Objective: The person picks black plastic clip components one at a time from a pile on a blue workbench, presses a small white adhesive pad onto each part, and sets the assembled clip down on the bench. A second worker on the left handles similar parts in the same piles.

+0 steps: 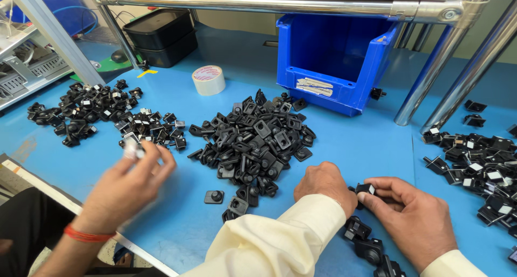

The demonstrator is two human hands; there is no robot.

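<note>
Resting on the blue table [371, 142], the left hand [325, 183] is curled knuckles-up, fingers tucked under. It meets the small black part [365, 189], though whether its hidden fingertips grip it I cannot tell. The right hand [416, 219] lies palm-down opposite, thumb and forefinger pinching that part between the two hands. More loose parts [366, 246] sit just below the wrists. A big pile [258, 139] lies ahead of the left hand, with a blue bin [334, 61] and a tape roll [208, 80] behind. A co-worker's hand [129, 185], blurred, seems to pinch a pale piece [132, 150] at left.
</note>
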